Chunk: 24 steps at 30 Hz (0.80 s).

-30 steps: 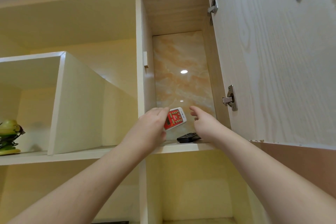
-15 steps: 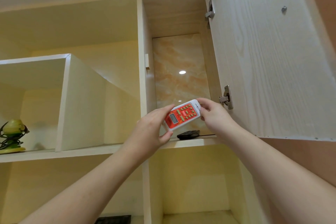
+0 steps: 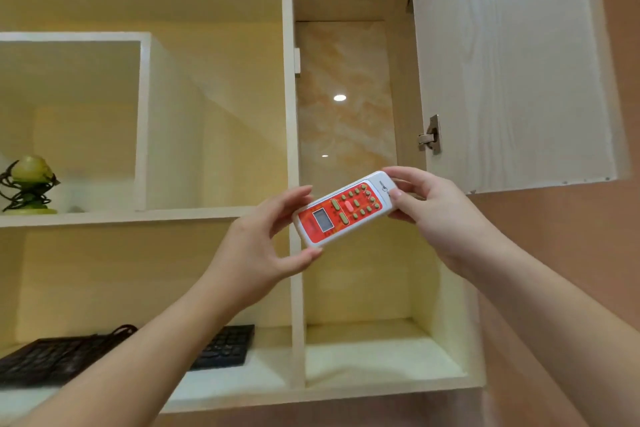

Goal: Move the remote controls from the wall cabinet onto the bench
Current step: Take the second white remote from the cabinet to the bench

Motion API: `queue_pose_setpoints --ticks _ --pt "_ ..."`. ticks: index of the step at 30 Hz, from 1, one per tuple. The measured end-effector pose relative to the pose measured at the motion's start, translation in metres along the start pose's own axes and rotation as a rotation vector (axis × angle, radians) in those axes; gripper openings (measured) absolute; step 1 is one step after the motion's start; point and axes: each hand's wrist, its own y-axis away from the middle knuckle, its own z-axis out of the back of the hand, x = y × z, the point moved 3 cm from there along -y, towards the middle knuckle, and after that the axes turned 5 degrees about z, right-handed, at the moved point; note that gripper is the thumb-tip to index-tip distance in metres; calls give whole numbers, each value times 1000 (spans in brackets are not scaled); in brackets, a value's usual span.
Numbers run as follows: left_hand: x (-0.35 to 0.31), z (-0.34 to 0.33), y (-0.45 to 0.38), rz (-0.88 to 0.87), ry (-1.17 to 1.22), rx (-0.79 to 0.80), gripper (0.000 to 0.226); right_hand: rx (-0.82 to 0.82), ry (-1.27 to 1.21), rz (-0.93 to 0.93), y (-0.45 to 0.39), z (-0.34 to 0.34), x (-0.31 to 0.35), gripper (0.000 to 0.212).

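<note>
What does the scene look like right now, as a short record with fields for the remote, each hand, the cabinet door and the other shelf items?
remote: red-and-white remote control, held in the air in front of the wall cabinet, buttons and screen facing the camera
left hand: left hand grips the screen end
right hand: right hand grips the other end
cabinet door: cabinet door swung open on the right
lower shelf: black keyboard lying flat, partly behind the left forearm
left shelf: green ornament on a dark wire stand
bench: not in view
</note>
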Motion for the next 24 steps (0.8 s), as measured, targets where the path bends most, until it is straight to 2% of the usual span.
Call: queue_pose_setpoints --ticks 5,13,17,24 --pt "8 15 51 139 198 54 75 20 -64 -105 49 -25 -1 28" --pt "26 23 142 366 548 43 67 -34 -149 -253 144 -65 -11 27" --pt "39 15 198 504 588 51 65 -64 -131 -325 206 -83 -24 28" --pt "57 -18 309 796 610 217 67 -49 -77 -533 321 -99 -55 28"
